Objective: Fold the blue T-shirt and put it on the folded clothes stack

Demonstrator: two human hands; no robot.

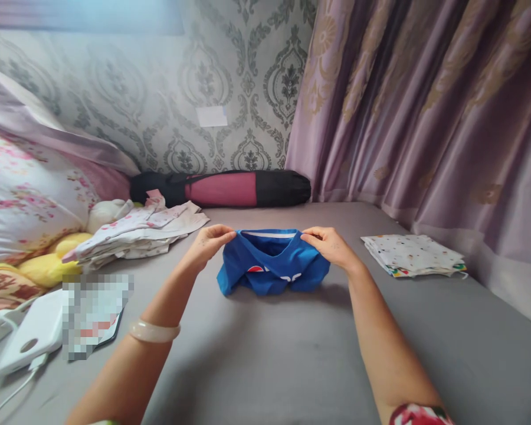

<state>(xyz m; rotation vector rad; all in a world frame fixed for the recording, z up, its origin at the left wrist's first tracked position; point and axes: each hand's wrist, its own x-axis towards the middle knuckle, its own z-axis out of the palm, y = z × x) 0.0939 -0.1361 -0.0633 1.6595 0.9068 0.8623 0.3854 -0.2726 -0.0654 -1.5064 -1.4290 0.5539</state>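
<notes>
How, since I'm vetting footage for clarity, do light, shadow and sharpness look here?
In the head view, pale haze softens the wallpaper at upper left; soft shadows in the head view darken the grey sheet below the blue garment; also in the head view, blocky pixels obscure most of a flat item at left.

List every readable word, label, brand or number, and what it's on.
None legible.
Blue shirt: red-and-white print, bunched, unreadable.
Tan cushion: brown character-like marks, too blurred.
White wall paper: nothing readable.
Flat item by the white device: pixelated.
</notes>
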